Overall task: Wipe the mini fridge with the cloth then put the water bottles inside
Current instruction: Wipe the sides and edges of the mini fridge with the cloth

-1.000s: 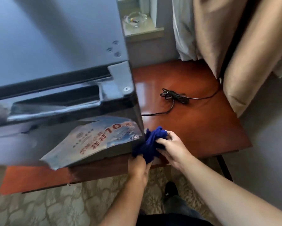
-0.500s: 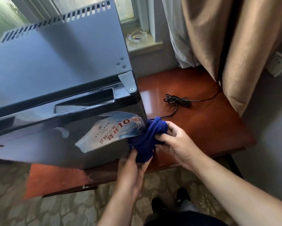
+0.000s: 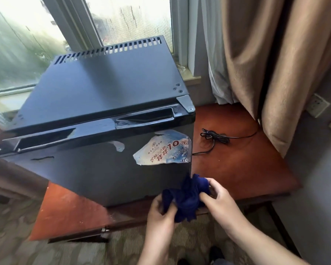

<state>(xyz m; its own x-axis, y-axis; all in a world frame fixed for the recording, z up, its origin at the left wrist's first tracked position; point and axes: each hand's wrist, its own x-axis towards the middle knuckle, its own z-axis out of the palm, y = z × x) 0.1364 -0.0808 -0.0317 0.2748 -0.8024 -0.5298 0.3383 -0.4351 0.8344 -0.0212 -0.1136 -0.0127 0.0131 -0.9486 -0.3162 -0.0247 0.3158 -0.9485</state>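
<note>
Hiding its inside behind a closed door, the black mini fridge [image 3: 95, 96] sits on the table [image 3: 237, 169]; its vented top, cropped a moment ago, now shows fully. The left hand [image 3: 159, 215] and right hand [image 3: 220, 201] both clutch the bunched blue cloth [image 3: 187, 196] by the door's lower right corner. The torn sticker [image 3: 164, 150] reads "10元"; its small print blurs.

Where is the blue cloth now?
Head view, lower centre: blue cloth bunched between left hand and right hand, by the lower right front corner of the mini fridge.
</note>
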